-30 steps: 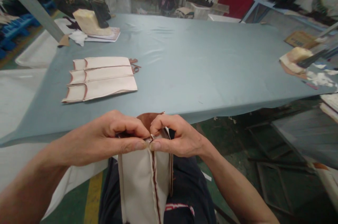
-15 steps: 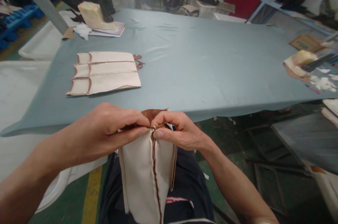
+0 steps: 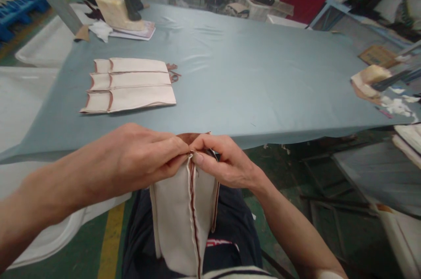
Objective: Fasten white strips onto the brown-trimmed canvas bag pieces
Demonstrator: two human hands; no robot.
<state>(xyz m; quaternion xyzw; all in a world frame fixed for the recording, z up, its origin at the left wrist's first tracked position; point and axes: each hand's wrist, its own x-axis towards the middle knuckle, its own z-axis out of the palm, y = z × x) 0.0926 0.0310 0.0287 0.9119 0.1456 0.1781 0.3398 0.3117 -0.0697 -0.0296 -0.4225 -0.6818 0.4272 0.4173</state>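
Below the edge of the grey-blue table (image 3: 263,77), our left hand (image 3: 138,162) and right hand (image 3: 226,165) pinch the top seam of a cream, brown-piped canvas pouch (image 3: 177,213); it looks light and limp, probably best held by its stitched edges.

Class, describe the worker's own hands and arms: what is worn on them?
Left hand and right hand are bare: no gloves, rings or watch. Both forearms are uncovered; a pale edge, maybe a sleeve, shows at the right one's bottom.
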